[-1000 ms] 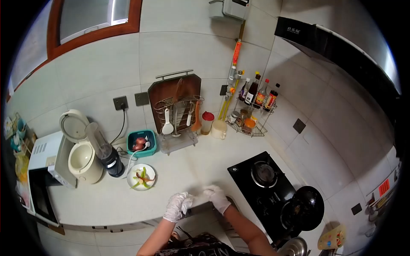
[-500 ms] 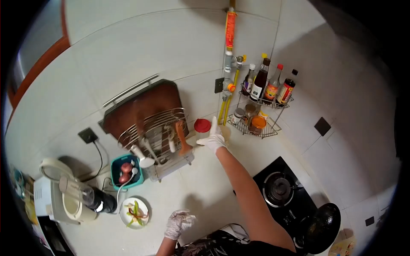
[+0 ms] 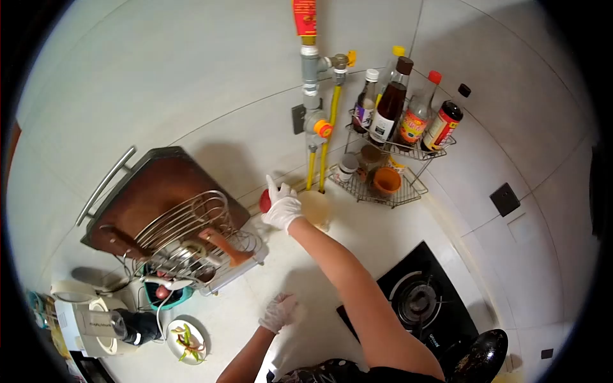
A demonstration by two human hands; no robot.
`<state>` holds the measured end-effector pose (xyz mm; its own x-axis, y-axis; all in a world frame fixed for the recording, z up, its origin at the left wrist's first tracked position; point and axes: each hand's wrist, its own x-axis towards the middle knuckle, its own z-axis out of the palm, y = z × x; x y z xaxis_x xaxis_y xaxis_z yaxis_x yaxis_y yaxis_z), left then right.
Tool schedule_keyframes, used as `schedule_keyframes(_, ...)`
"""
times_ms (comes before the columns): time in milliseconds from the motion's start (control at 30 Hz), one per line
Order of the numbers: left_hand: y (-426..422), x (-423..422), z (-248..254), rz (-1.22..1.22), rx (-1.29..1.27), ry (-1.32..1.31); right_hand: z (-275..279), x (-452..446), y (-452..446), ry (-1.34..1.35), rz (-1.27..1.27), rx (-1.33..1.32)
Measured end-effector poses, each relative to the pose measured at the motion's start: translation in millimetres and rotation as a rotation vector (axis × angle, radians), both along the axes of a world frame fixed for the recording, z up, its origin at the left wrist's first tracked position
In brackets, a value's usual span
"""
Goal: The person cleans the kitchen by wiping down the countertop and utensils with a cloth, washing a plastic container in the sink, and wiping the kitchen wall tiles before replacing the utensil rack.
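My right hand (image 3: 283, 205), in a white glove, reaches to the back of the counter beside a container with a red lid (image 3: 265, 201). Its fingers are stretched, one pointing up, and they hide part of the lid; whether they touch it is unclear. A pale yellowish translucent container (image 3: 315, 209) stands just right of this hand. Nearer to me, my left hand (image 3: 279, 313), also gloved, hovers over the counter with loosely bent fingers and nothing visible in it.
A wire rack (image 3: 191, 223) with utensils and a dark board (image 3: 153, 191) stand at left. A plate (image 3: 198, 329) of green and reddish vegetable pieces lies below. Sauce bottles (image 3: 389, 108) fill a corner shelf. The gas stove (image 3: 421, 300) and a black pan (image 3: 482, 360) are at right.
The view has shifted toward the right and the back wall. My right hand has moved left across the red lid, covering more of it. My left hand stays low over the counter.
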<state>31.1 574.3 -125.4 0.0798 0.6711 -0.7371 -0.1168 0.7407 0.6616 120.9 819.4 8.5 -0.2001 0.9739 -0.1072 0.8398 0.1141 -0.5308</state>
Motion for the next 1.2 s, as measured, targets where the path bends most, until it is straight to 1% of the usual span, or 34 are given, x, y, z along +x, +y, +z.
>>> schedule_keyframes(33,12,2,-20,-0.157,0.275,0.077,13,7,-7,0.035,-0.026,-0.014)
schedule_keyframes(67,25,2,-55,-0.312,0.548,0.141,22,21,-13,0.165,-0.024,0.004)
schedule_keyframes(100,31,10,-62,-0.451,0.718,0.219,29,37,-20,0.29,-0.028,0.023)
schedule_keyframes(133,39,21,-55,-0.564,0.898,0.3,37,54,-28,0.369,0.0,0.075)
schedule_keyframes(167,51,27,-45,-0.662,0.975,0.409,46,75,-35,0.449,0.03,0.131)
schedule_keyframes(200,67,40,-36,-0.571,0.898,0.298,53,95,-43,0.53,0.063,0.19)
schedule_keyframes(233,83,53,-28,-0.472,0.825,0.189,59,114,-49,0.524,0.064,0.237)
schedule_keyframes(300,112,82,-28,0.089,0.292,-0.428,72,154,-61,0.509,0.074,0.329)
schedule_keyframes(333,122,95,-26,0.12,0.349,-0.429,92,171,-72,0.54,0.072,0.318)
schedule_keyframes(367,130,107,-26,0.156,0.405,-0.43,92,190,-76,0.494,0.014,0.297)
schedule_keyframes(433,148,122,-12,0.153,0.4,-0.464,87,225,-81,0.404,-0.09,0.257)
schedule_keyframes(500,163,125,3,0.069,0.274,-0.528,60,261,-76,0.211,-0.225,0.581)
schedule_keyframes(567,173,133,-5,0.143,0.178,-0.456,52,300,-55,0.699,-0.538,0.086)
schedule_keyframes(600,179,137,-12,0.178,0.129,-0.419,22,327,-48,0.493,-0.607,0.272)
schedule_keyframes(633,185,138,-27,0.174,0.198,-0.41,-6,351,-38,0.285,-0.663,0.455)
schedule_keyframes(667,189,138,-48,0.171,0.266,-0.401,-15,364,-30,0.211,-0.664,0.607)
schedule_keyframes(700,190,140,-46,0.166,0.33,-0.39,-17,372,-24,0.135,-0.663,0.756)
schedule_keyframes(733,188,139,-44,0.164,0.337,-0.428,-20,378,-19,0.058,-0.659,0.904)
schedule_keyframes(833,180,127,-38,0.176,0.389,-0.514,-13,385,-8,0.169,-0.695,0.884)
schedule_keyframes(867,178,118,-41,0.196,0.431,-0.526,-16,396,3,0.28,-0.741,0.667)
schedule_keyframes(900,176,113,-43,0.216,0.471,-0.537,-19,402,11,0.243,-0.75,0.609)
schedule_keyframes(967,163,100,-19,0.299,0.381,-0.475,-26,406,25,0.174,-0.767,0.49)
schedule_keyframes(1000,158,95,-10,0.339,0.334,-0.444,-31,407,34,0.108,-0.791,0.522)
schedule_keyframes(1067,153,89,-15,0.407,0.39,-0.422,-44,410,50,-0.029,-0.84,0.582)
schedule_keyframes(1167,159,73,-28,0.439,0.439,-0.323,-35,405,59,0.028,-0.818,0.396)
schedule_keyframes(1200,162,67,-26,0.44,0.451,-0.277,-38,404,65,-0.05,-0.828,0.403)
